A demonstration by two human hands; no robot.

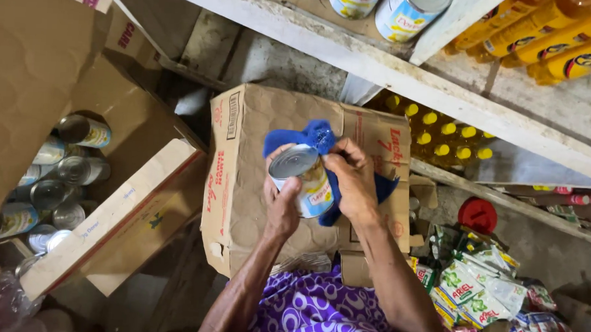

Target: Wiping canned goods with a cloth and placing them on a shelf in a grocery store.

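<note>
Over a closed cardboard box (241,203) at frame centre, my left hand (282,208) is gripping a tin can (303,179) while my right hand (354,182) is pressing a blue cloth (313,137) against it.

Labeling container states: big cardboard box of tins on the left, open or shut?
Open. The cardboard box has its flaps folded out, and the tins inside show from above.

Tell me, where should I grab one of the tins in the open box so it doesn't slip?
Grip a tin around its round side wall, reaching down from above through the open cardboard box. The tins lie packed together at angles, so only their upper sides and flat, slippery ends show.
</note>
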